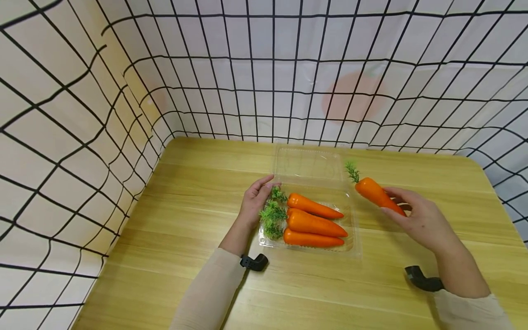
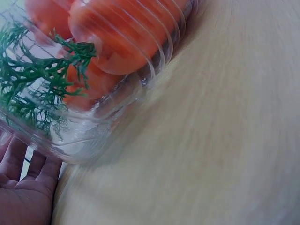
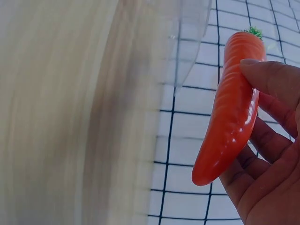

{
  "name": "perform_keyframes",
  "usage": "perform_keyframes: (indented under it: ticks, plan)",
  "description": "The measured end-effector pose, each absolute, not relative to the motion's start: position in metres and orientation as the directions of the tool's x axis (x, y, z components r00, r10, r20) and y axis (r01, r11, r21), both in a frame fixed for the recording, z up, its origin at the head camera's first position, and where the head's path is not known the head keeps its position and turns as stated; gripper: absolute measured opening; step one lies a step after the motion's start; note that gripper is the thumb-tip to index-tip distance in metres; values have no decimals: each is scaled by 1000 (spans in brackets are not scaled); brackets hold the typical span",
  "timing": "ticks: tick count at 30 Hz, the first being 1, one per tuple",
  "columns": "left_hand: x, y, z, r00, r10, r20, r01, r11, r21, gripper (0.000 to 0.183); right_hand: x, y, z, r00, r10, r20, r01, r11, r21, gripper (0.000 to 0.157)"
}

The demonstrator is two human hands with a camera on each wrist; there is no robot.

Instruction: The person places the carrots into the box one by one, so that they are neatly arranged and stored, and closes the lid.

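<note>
Head view: We lift one carrot (image 1: 373, 190) beside three carrots (image 1: 315, 223) in a clear box

Thumb and fingers of our right grip (image 1: 420, 220) clasp the carrot by its body, its leafy top (image 1: 352, 172) pointing forward and left, beyond our fingertips. We judge the hold is chosen to spare the delicate greens. Our left grip (image 1: 251, 204) is clasped around nothing: its extended fingers lie along the near side of the clear box (image 1: 352, 236), presumably to steady so light a shell on the bench (image 1: 198, 192).

The box sits between our two grips, just right of the left one. Inside, the three carrots lie side by side, leaves bunched toward our left grip and tips toward our right, an alignment that likely helps them nest. The transparent lid (image 1: 307, 162) is folded back, forward of our left grip, leaving the base uncovered. Forward of both grips, a black wire mesh (image 1: 272, 87) rises behind the bench.
</note>
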State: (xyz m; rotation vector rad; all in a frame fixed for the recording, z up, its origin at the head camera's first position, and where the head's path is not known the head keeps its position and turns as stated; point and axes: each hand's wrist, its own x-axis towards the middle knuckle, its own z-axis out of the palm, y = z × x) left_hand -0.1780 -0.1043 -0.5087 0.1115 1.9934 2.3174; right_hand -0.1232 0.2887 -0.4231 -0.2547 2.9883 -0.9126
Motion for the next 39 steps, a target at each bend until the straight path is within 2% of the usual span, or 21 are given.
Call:
perform_keyframes:
  ticks: [14, 39]
  plan:
    - [-177, -104, -507, -992, 120, 28, 13, -118, 993, 42, -119, 250, -420, -957, -255, 141, -289, 779, -557, 46]
    - [-177, -105, -507, -992, 125, 12, -2, -114, 993, 43, -126, 196, -421, -922, -381, 65, -340, 719, -606, 47]
